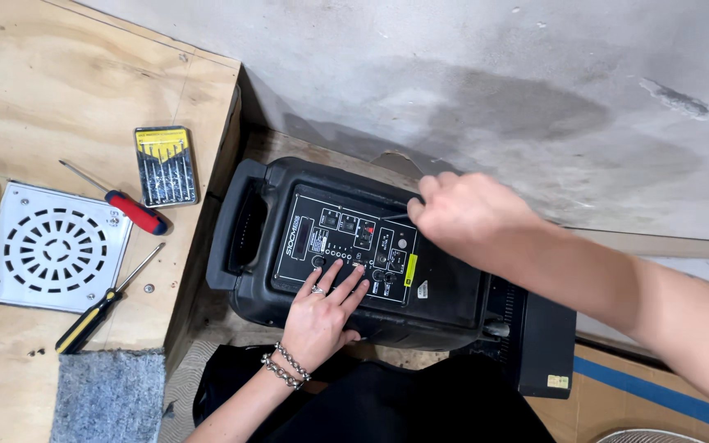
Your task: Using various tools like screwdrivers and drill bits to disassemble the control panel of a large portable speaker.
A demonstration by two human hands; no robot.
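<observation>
The right hand [461, 215] is clenched around a thin dark tool [395, 218], its tip at the far right corner of the control panel [346, 246] on the black speaker [354, 262], which lies on its back right of the tabletop [59, 74]. The left hand [322, 316] presses flat, fingers [346, 283] spread, holding nothing. The panel looks still seated; two screwdrivers [125, 209] lie unused.

A round-slotted white metal grille plate [55, 246] lies on the plywood bench [59, 74], between a red-handled screwdriver [129, 209] and a yellow-and-black screwdriver [96, 310]. A small case of precision screwdrivers [166, 166] sits nearby; grey felt pad [108, 398] below.
</observation>
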